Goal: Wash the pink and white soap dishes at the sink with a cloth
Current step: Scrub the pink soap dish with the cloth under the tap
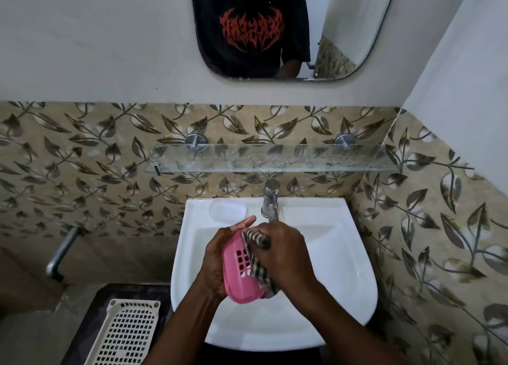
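Note:
Over the white sink (346, 271), my left hand (217, 257) grips a pink soap dish (236, 271) with square drain holes, tilted on its side. My right hand (283, 254) presses a striped and checked cloth (257, 257) against the dish's inner face. Part of the cloth is bunched under my right fingers. A white soap dish (227, 210) lies on the sink's back left ledge, apart from both hands. The steel tap (270, 202) stands just behind my hands; I cannot tell whether water runs.
A glass shelf (275, 158) spans the leaf-patterned tiled wall above the tap. A mirror (288, 29) hangs higher up. A cream perforated tray (126, 334) lies on a dark surface left of the sink. A metal wall tap (61, 252) sticks out at far left.

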